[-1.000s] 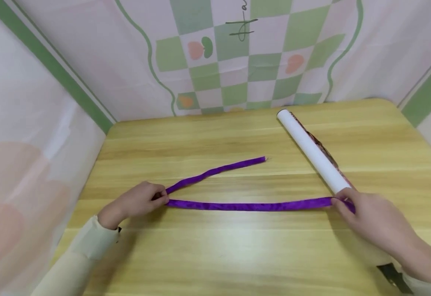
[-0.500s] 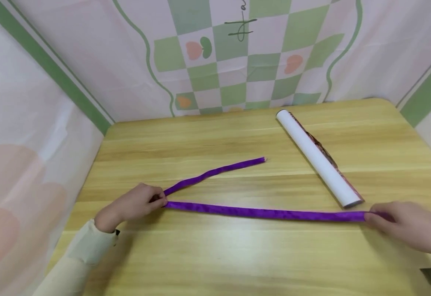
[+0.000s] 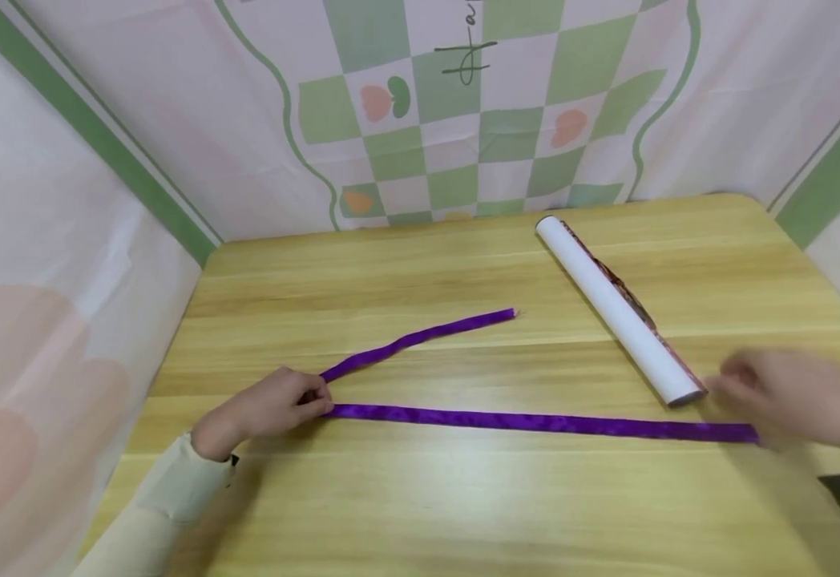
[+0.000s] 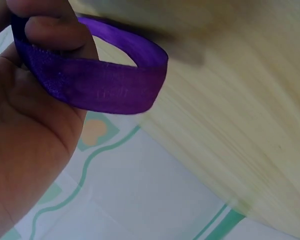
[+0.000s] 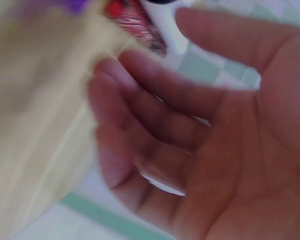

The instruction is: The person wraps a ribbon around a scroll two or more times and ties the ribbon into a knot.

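A long purple ribbon point(image 3: 535, 421) is bent at the left into two arms. Its front arm stretches right across the table, and the shorter back arm angles up toward the middle. At the bend, my left hand point(image 3: 264, 402) pinches the ribbon; in the left wrist view the ribbon point(image 4: 110, 87) loops out from between the curled fingers and thumb. My right hand point(image 3: 795, 397), blurred, is above the ribbon's right end with nothing in it. In the right wrist view the right hand point(image 5: 205, 135) has its thumb apart and its fingers loosely bent.
A white rolled paper tube point(image 3: 618, 316) with a dark reddish printed edge lies slanted at the right of the wooden table point(image 3: 420, 505), close to my right hand. Behind the table hangs a cloth point(image 3: 456, 128) with green and white checks; another covers the left side.
My right hand drew the ribbon's front arm rightward and straight, then let its end go and lifted slightly away from it. The left hand stays nearly in place at the bend.
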Tool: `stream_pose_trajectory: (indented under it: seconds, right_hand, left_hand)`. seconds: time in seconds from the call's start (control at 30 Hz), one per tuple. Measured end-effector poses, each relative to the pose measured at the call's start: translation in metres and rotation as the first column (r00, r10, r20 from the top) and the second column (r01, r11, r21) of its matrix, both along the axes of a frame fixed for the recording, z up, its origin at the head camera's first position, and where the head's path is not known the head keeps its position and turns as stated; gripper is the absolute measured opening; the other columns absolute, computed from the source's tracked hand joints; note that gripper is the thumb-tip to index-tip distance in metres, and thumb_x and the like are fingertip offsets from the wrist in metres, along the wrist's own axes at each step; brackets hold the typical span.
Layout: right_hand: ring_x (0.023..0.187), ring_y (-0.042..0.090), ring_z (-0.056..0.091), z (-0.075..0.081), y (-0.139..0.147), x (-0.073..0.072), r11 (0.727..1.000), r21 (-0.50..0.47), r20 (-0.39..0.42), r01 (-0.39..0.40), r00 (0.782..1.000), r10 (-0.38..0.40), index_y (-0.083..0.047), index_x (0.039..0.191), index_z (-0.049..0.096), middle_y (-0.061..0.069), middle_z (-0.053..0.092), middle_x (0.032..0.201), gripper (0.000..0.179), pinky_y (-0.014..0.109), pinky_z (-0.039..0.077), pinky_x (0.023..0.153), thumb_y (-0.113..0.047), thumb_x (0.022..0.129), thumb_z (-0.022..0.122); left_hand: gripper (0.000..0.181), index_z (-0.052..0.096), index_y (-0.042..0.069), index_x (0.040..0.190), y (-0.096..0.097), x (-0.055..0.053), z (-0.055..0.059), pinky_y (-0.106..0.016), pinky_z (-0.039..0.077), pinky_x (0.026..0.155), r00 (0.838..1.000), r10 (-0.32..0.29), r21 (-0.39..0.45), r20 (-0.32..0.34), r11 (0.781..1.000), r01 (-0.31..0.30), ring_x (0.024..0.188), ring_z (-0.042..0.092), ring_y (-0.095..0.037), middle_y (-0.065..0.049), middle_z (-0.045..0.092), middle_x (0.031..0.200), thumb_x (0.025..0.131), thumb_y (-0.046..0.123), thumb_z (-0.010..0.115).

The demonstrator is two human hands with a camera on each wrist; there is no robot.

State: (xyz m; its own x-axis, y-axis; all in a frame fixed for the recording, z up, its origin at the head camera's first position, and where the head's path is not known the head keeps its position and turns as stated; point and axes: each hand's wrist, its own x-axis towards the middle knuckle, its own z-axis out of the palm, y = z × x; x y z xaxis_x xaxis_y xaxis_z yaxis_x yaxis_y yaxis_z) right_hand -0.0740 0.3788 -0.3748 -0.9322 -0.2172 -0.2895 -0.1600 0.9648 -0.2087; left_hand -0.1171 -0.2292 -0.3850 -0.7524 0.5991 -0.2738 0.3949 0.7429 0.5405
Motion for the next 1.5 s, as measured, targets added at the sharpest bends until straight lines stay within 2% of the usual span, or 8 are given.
stream_pose_trajectory:
  seconds: [0.1, 0.2, 0.43, 0.7, 0.9, 1.13, 1.43, 1.5]
  right_hand:
    - [0.09, 0.051, 0.071, 0.005, -0.015, -0.025, 0.999, -0.047, -0.027, -0.008, 1.0, 0.007, 0.026, 0.132, 0.05, 0.04, 0.069, 0.104, 0.067, 0.063, 0.059, 0.08, -0.036, 0.108, 0.06]
    - [0.105, 0.061, 0.065, 0.001, -0.03, -0.049, 0.998, -0.06, 0.022, -0.015, 1.0, 0.016, 0.03, 0.139, 0.038, 0.049, 0.061, 0.119, 0.084, 0.066, 0.056, 0.087, -0.044, 0.107, 0.06]
    - [0.087, 0.038, 0.072, -0.005, -0.038, -0.078, 0.998, -0.062, 0.097, 0.006, 0.995, 0.0, 0.031, 0.133, 0.042, 0.033, 0.072, 0.1, 0.092, 0.053, 0.06, 0.077, -0.051, 0.1, 0.068]
    - [0.079, 0.023, 0.068, -0.002, -0.047, -0.089, 0.979, -0.185, 0.221, 0.09, 0.974, -0.048, 0.026, 0.126, 0.052, 0.024, 0.071, 0.097, 0.08, 0.037, 0.059, 0.065, -0.046, 0.098, 0.073]
    - [0.072, 0.021, 0.068, 0.0, -0.059, -0.087, 0.956, -0.25, 0.252, 0.153, 0.964, -0.088, 0.019, 0.114, 0.058, 0.018, 0.07, 0.089, 0.065, 0.038, 0.061, 0.063, -0.042, 0.097, 0.074]
    - [0.077, 0.02, 0.072, 0.005, -0.075, -0.074, 0.898, -0.37, 0.366, 0.24, 0.926, -0.096, 0.02, 0.125, 0.054, 0.019, 0.073, 0.099, 0.066, 0.038, 0.064, 0.067, -0.04, 0.101, 0.07]
    - [0.081, 0.023, 0.072, 0.005, -0.127, -0.015, 0.755, -0.579, 0.469, 0.308, 0.883, -0.001, 0.012, 0.124, 0.057, 0.012, 0.072, 0.099, 0.052, 0.04, 0.065, 0.066, -0.029, 0.098, 0.075]
    - [0.081, 0.023, 0.07, 0.003, -0.135, -0.004, 0.738, -0.597, 0.48, 0.313, 0.877, 0.017, 0.01, 0.122, 0.058, 0.01, 0.071, 0.095, 0.049, 0.04, 0.065, 0.064, -0.028, 0.097, 0.076]
  left_hand:
    - [0.017, 0.074, 0.016, 0.091, 0.002, 0.001, -0.002, -0.02, 0.041, 0.058, 1.0, -0.009, -0.01, -0.012, 1.0, 0.008, 0.06, 0.046, 0.001, 0.012, 0.054, 0.069, 0.105, 0.022, 0.066]
    - [0.017, 0.074, 0.016, 0.091, 0.003, 0.002, -0.004, -0.019, 0.042, 0.059, 1.0, -0.017, -0.021, -0.017, 1.0, 0.017, 0.06, 0.045, 0.002, 0.013, 0.055, 0.069, 0.105, 0.022, 0.066]
    - [0.015, 0.074, 0.015, 0.092, 0.003, 0.005, -0.003, -0.019, 0.041, 0.06, 1.0, -0.015, -0.034, -0.019, 0.999, 0.014, 0.061, 0.044, 0.002, 0.013, 0.054, 0.069, 0.105, 0.019, 0.066]
    - [0.014, 0.073, 0.016, 0.094, 0.008, 0.003, -0.003, -0.019, 0.042, 0.058, 1.0, -0.021, -0.041, -0.014, 0.999, 0.021, 0.059, 0.045, 0.001, 0.012, 0.055, 0.069, 0.106, 0.017, 0.065]
    - [0.015, 0.072, 0.016, 0.093, 0.017, 0.0, -0.004, -0.019, 0.042, 0.059, 1.0, -0.01, -0.054, -0.015, 0.998, 0.009, 0.059, 0.046, -0.001, 0.011, 0.055, 0.069, 0.106, 0.017, 0.065]
    - [0.018, 0.071, 0.014, 0.091, 0.036, -0.003, -0.007, -0.02, 0.042, 0.056, 1.0, 0.024, -0.059, -0.001, 0.998, -0.024, 0.056, 0.048, -0.004, 0.009, 0.057, 0.067, 0.107, 0.016, 0.061]
    - [0.022, 0.072, 0.013, 0.088, 0.059, -0.004, -0.006, -0.023, 0.047, 0.061, 0.998, 0.047, -0.069, -0.034, 0.996, -0.05, 0.061, 0.052, -0.006, 0.007, 0.061, 0.071, 0.106, 0.02, 0.062]
    - [0.024, 0.072, 0.013, 0.088, 0.06, -0.005, -0.003, -0.024, 0.046, 0.059, 0.993, 0.059, -0.064, -0.101, 0.996, -0.066, 0.06, 0.051, -0.007, 0.006, 0.06, 0.07, 0.107, 0.025, 0.062]
